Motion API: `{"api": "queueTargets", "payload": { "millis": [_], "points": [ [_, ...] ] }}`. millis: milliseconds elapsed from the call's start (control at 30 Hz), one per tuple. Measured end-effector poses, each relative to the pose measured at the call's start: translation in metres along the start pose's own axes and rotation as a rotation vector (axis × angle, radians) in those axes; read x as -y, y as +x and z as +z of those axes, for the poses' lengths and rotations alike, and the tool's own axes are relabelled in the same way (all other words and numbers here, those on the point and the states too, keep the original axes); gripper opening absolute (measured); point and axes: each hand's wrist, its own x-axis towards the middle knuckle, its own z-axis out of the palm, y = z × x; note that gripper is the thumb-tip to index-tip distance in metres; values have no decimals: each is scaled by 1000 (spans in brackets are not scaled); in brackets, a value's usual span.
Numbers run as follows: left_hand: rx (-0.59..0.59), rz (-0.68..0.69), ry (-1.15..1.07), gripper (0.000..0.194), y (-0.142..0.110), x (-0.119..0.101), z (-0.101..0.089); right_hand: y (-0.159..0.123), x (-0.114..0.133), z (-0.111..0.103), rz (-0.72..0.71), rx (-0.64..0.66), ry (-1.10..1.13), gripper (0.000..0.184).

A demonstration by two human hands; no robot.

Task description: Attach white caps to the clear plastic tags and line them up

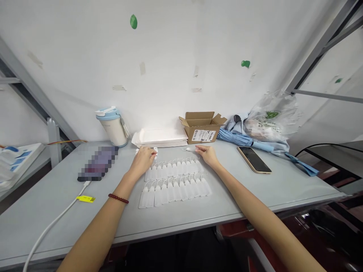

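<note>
Two rows of small translucent white squeeze bottles [176, 189], with thin curved strings at their necks, lie flat on the grey table [227, 192]. Behind the left end of the rows, my left hand [143, 160] has its fingers curled down at a small pile of white pieces [154, 154]; what is between its fingertips is hidden. My right hand [208, 155], beyond the right end of the back row, pinches a small white cap [188, 149] with a thin tail, pointing left.
White envelopes [163, 136] and an open cardboard box [200, 128] stand at the back. Left are a tumbler [113, 126], a blurred phone [98, 164] and its white cable [56, 221]. Right are a phone [254, 160], a blue folded umbrella [235, 136] and a plastic bag [269, 121].
</note>
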Motion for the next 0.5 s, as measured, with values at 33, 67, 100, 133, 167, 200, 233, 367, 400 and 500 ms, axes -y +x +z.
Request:
{"api": "queueTargets", "payload": {
  "millis": [33, 67, 100, 133, 167, 200, 233, 367, 400, 500],
  "points": [
    [-2, -3, -1, 26, 0, 0, 1, 0, 0, 1, 6, 6, 2, 29],
    [-5, -8, 0, 26, 0, 0, 1, 0, 0, 2, 12, 14, 7, 30],
    [-6, -12, 0, 26, 0, 0, 2, 0, 0, 3, 18, 23, 15, 31],
    [-7, -15, 1, 27, 0, 0, 2, -1, 1, 4, 22, 33, 25, 32],
    [-6, -15, 1, 27, 0, 0, 2, -1, 2, 5, 23, 42, 35, 34],
    [-6, -14, 1, 27, 0, -1, 2, -2, 3, 5, 21, 49, 43, 35],
    [-7, -12, 1, 27, -1, -1, 2, -3, 5, 5, 17, 55, 47, 36],
    [-5, -18, -3, 27, -1, -5, 1, -6, 15, -1, -5, 78, 14, 31],
    [-2, -22, -3, 26, -1, -6, 0, -7, 19, -4, -15, 90, -7, 26],
    [15, -39, -3, 24, -1, -9, -1, -11, 32, -17, -58, 152, -79, 11]
  ]
}}
